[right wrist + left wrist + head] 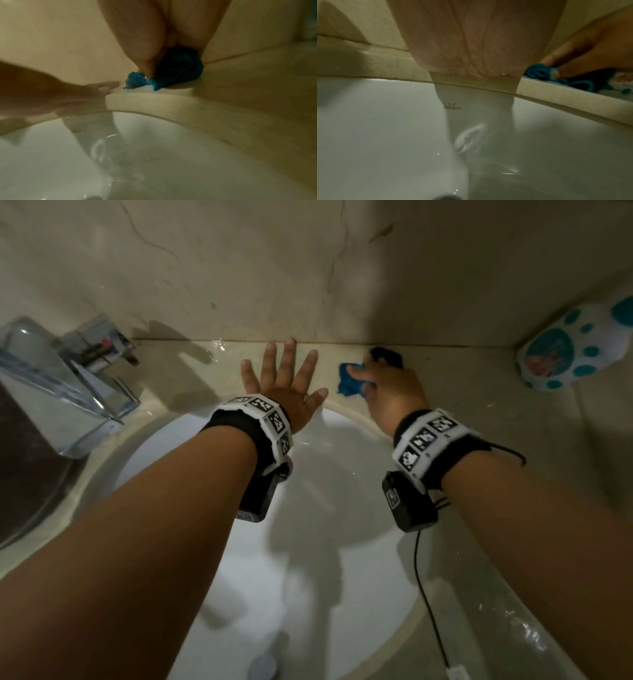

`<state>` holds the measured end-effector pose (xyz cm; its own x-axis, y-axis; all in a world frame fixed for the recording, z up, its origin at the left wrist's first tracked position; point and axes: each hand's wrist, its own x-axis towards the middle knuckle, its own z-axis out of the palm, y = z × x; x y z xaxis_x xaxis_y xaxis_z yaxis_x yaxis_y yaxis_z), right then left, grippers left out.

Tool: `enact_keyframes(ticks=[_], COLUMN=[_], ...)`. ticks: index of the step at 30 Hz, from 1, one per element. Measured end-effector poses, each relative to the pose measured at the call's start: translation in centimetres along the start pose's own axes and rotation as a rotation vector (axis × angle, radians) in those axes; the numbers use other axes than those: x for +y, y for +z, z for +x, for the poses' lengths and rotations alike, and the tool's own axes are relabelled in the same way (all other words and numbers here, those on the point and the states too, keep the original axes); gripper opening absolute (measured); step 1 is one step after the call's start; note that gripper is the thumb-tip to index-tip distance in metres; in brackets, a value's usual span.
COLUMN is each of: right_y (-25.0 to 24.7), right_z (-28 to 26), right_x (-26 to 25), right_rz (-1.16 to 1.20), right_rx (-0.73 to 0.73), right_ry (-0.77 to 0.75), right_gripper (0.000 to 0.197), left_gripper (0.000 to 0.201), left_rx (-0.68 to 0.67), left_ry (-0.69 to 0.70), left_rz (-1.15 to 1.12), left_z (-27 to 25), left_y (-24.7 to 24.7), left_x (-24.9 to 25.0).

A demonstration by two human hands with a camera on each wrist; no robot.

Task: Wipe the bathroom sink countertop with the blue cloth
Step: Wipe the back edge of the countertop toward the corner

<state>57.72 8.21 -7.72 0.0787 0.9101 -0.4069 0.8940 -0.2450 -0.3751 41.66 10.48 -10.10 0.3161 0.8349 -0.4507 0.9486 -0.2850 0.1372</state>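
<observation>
Cloth first, from the head view: the blue cloth [349, 380] lay bunched on the beige worktop [479, 392], close to the back wall behind the white sink basin [325, 474]. The right hand [387, 385] sat on top of it, fingers curled over the fabric and thumb reaching out to its left edge, so that grip was narrow and closed on the cloth. The left hand [287, 385] lay just to the left, apart from the cloth, flat on the worktop with all fingers spread wide and holding nothing. A chrome faucet [68, 385] stood well off to the left, and a white bottle with teal spots [575, 347] lay in the far right corner.

From the left wrist, the left palm [474, 40] pressed down on the worktop edge [556, 93] above the basin. The cloth [539, 71] showed at the right under the right hand's fingers [570, 54].

From the right wrist, the right hand [154, 40] bore down with its thumb on the cloth [180, 67], which touched the worktop [240, 94] near the wall seam. The left hand's fingertips [106, 86] rested near the cloth's left end; whether they touched it I could not tell.
</observation>
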Motion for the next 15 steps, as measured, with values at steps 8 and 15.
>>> enact_keyframes(ticks=[8,15], right_y=[1.2,0.5], right_z=[-3.1,1.8], right_x=[1.3,-1.4], right_rz=[-0.059,-0.158], right_rx=[0.236,0.118], right_ry=[0.02,-0.133], right_gripper=[0.042,0.042], left_gripper=[0.064,0.064], left_rx=[0.016,0.038], left_ry=[-0.002,-0.004], left_rz=[0.002,-0.003], left_z=[0.0,0.0], left_y=[0.1,0.3], left_x=[0.0,-0.1])
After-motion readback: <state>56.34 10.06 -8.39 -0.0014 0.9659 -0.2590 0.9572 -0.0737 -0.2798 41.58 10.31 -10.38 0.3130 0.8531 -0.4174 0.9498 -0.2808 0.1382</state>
